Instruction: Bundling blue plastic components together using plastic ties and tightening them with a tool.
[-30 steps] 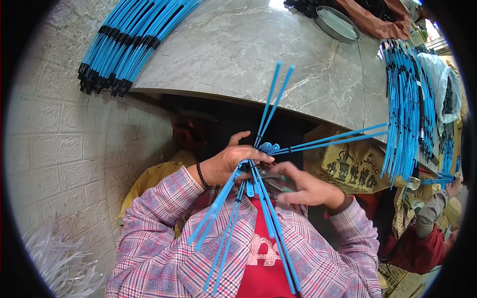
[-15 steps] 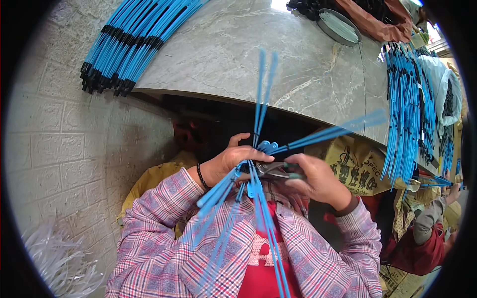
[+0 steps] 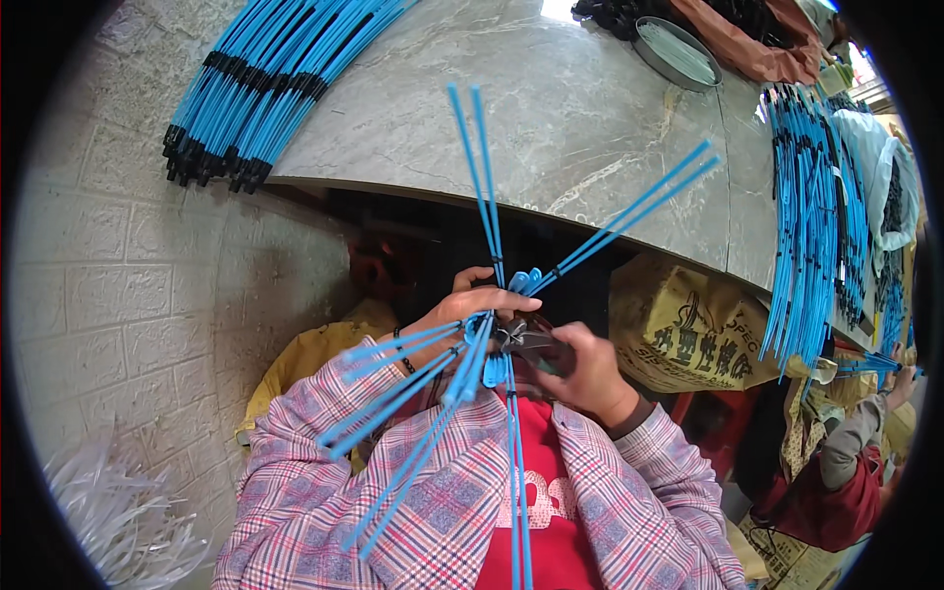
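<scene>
Since a second ago, the rods (image 3: 492,354) fan wider. Left hand (image 3: 472,310) pinches them; right hand (image 3: 580,369) grips pliers (image 3: 526,342). A loose pinch could let rods slip.

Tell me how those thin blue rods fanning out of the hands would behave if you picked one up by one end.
The blue rods stand out straight from the left hand, so they are probably fairly stiff, with some springy flex. They look thin, so likely light. The right hand holds dark pliers at their crossing, which suggests fingers alone grip them poorly.
</scene>
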`<action>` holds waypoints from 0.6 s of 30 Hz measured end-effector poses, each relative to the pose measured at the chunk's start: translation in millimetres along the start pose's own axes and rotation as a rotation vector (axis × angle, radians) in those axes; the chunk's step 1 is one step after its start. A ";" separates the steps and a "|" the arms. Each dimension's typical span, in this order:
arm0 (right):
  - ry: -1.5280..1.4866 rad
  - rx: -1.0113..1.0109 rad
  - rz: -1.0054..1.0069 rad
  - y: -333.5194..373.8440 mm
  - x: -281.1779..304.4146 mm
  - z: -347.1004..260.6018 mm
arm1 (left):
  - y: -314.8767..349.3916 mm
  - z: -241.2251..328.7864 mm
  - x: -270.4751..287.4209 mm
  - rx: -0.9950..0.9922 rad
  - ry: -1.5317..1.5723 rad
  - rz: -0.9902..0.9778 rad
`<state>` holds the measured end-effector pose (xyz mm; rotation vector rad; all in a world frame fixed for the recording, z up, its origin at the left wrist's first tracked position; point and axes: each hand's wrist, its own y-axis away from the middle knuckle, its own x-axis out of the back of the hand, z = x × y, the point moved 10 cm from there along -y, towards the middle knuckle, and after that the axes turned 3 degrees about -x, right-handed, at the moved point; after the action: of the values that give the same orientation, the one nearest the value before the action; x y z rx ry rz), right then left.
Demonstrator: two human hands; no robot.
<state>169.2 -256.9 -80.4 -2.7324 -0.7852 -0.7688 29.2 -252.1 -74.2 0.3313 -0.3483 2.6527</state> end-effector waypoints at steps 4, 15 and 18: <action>0.269 0.317 0.039 0.0 26.2 -31.8 | -2.6 -0.1 -1.4 0.029 -0.032 -0.023; 0.447 0.281 -0.353 -28.5 35.1 -64.7 | -6.5 5.5 -5.1 -0.047 -0.154 -0.036; 0.394 0.282 -0.325 -23.8 28.6 -53.7 | -8.3 3.6 -3.6 -0.036 -0.119 -0.033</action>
<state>154.1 -241.5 -18.7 -2.1371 -1.1523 -1.1179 36.7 -247.3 -70.3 0.4813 -0.4235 2.5975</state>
